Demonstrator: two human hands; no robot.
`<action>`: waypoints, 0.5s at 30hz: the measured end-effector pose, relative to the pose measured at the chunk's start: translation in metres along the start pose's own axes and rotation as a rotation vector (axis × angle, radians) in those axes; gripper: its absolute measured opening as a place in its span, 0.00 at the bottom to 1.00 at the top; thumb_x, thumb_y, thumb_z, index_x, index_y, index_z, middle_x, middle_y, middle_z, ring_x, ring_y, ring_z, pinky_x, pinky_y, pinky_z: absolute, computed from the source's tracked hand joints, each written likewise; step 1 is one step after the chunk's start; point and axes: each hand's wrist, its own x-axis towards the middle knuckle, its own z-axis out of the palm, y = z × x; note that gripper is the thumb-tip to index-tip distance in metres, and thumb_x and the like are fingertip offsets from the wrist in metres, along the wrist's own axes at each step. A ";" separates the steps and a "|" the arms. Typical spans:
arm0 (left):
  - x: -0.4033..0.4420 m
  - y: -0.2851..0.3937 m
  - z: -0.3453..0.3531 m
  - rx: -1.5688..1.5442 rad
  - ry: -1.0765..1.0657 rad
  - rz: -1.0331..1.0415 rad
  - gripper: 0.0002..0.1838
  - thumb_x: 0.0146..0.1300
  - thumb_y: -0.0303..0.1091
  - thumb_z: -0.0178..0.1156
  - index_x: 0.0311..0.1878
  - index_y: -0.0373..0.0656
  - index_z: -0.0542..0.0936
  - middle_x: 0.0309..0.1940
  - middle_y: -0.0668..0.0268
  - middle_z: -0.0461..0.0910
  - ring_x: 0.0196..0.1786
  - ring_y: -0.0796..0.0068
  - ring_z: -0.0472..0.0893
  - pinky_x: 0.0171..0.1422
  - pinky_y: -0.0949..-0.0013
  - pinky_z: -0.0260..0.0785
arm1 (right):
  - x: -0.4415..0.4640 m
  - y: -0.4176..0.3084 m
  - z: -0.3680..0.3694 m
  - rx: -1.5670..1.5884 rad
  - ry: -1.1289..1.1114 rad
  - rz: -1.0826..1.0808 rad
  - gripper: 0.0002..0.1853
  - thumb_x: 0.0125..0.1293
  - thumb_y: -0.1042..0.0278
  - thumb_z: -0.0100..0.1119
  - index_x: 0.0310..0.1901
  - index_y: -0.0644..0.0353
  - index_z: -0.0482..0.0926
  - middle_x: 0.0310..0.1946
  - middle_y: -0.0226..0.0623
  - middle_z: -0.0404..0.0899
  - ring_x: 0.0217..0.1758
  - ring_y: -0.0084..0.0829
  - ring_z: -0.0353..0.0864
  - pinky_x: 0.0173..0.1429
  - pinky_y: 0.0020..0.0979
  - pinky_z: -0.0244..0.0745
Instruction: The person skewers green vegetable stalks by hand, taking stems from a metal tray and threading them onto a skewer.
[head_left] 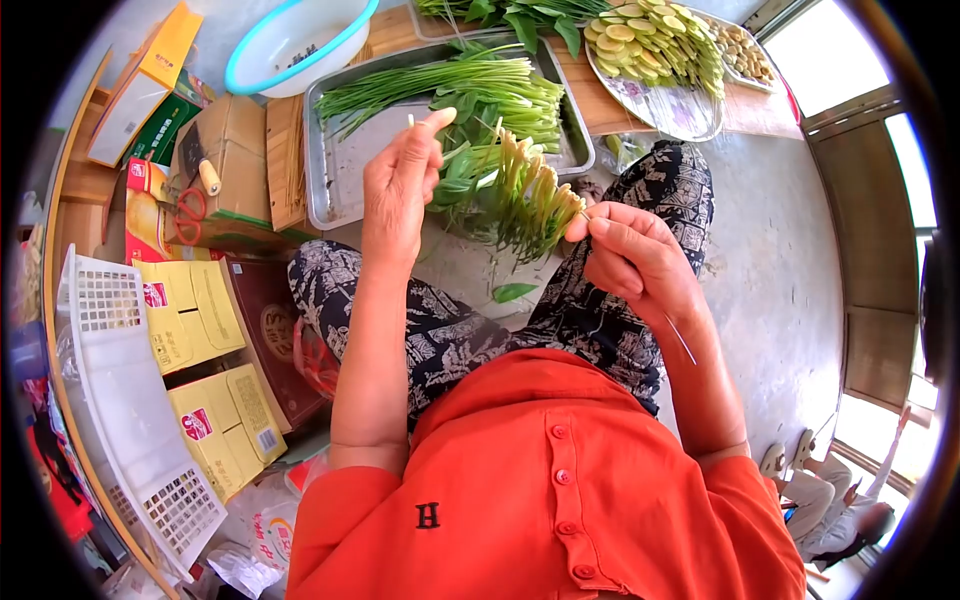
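My right hand (pixel 636 256) pinches the end of a thin skewer (pixel 682 340), whose other part sticks out below my palm. From those fingertips a hanging row of green leafy stems (pixel 520 195) stretches left over my lap. My left hand (pixel 405 185) is raised over the near edge of a metal tray (pixel 318 190), thumb and index finger together, with a small pale tip showing between them. In the tray lie bundles of long green stems (pixel 430 85) and loose leaves. A single leaf (pixel 514 292) lies below the hanging row.
A blue-rimmed basin (pixel 300 45) stands behind the tray. At the back right are a plate of skewered green slices (pixel 655 45) and a tray of small pale pieces (pixel 745 50). Red scissors (pixel 190 215) rest by a cardboard box (pixel 225 150). Another person (pixel 825 500) sits at lower right.
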 end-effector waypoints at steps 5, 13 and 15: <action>-0.001 -0.001 0.004 -0.191 -0.060 -0.073 0.17 0.72 0.43 0.53 0.52 0.40 0.78 0.28 0.76 0.71 0.24 0.88 0.60 0.26 0.82 0.50 | -0.001 0.000 0.003 -0.004 -0.005 -0.001 0.12 0.74 0.67 0.47 0.43 0.65 0.79 0.11 0.18 0.58 0.13 0.11 0.51 0.19 0.18 0.46; 0.002 -0.010 0.001 -0.448 -0.085 -0.144 0.07 0.68 0.35 0.58 0.44 0.42 0.77 0.31 0.71 0.76 0.26 0.85 0.68 0.27 0.81 0.56 | -0.002 0.000 0.010 -0.012 -0.025 0.014 0.12 0.73 0.67 0.47 0.43 0.66 0.79 0.12 0.18 0.59 0.14 0.11 0.51 0.19 0.17 0.46; 0.002 -0.008 0.002 -0.465 -0.103 -0.141 0.07 0.68 0.34 0.58 0.43 0.42 0.77 0.32 0.71 0.77 0.26 0.84 0.69 0.28 0.80 0.58 | -0.002 0.001 0.011 -0.011 -0.033 0.018 0.12 0.73 0.67 0.47 0.43 0.66 0.79 0.12 0.18 0.59 0.14 0.11 0.51 0.19 0.17 0.46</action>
